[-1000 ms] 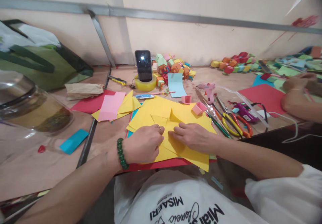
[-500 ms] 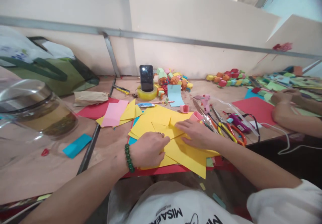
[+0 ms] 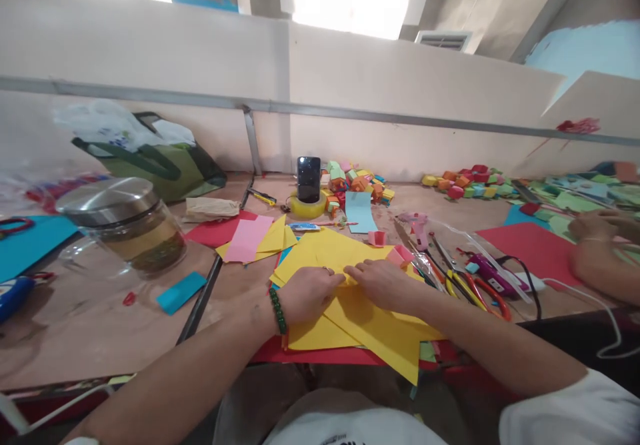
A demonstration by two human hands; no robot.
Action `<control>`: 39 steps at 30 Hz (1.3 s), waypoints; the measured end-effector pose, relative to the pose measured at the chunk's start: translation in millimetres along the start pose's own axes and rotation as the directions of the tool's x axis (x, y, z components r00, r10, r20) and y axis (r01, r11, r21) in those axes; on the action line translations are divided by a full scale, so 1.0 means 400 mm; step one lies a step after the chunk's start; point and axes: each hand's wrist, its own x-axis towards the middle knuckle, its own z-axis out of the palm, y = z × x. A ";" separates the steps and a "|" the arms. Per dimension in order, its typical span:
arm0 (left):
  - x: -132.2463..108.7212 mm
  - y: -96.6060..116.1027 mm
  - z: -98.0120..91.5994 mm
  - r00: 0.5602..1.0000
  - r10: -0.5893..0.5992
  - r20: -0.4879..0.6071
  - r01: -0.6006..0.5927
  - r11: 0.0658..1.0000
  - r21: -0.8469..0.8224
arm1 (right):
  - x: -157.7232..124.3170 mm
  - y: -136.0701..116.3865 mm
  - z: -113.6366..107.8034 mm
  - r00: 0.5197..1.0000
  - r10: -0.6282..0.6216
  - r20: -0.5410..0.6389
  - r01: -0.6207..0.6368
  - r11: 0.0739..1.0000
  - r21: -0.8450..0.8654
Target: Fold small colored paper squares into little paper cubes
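A pile of yellow paper sheets [image 3: 370,328] lies on a red sheet [image 3: 310,354] at the table's front edge. My left hand [image 3: 307,294], with a green bead bracelet at the wrist, rests curled on the yellow paper. My right hand [image 3: 383,283] presses down on the same sheet right beside it, fingers bent toward the left hand. Both hands meet at a fold in the top yellow sheet. What the fingertips pinch is hidden.
A glass jar with a metal lid [image 3: 131,226] stands at the left. A phone [image 3: 309,170] stands in a tape roll. Scissors [image 3: 473,290], glue guns [image 3: 415,222] and paper boxes [image 3: 356,182] lie to the right and behind. Another person's hands [image 3: 597,232] work at far right.
The camera has tilted up, showing more wall. My hands have shifted slightly along the yellow sheet and come closer together at the fold.
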 end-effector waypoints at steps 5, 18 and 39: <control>0.007 -0.052 -0.019 0.953 -0.175 -0.247 0.082 0.935 -0.344 | 0.014 0.086 -0.005 0.936 -0.021 -0.351 0.108 0.967 0.230; 0.024 -0.085 -0.018 0.914 -0.365 0.177 0.087 -0.251 -0.964 | 0.073 0.075 -0.024 0.594 0.003 -0.804 0.303 0.926 0.228; 0.036 -0.035 -0.038 0.767 -0.605 0.212 0.055 -0.268 -0.962 | 0.105 0.036 0.049 0.730 0.110 -0.674 0.595 0.384 0.706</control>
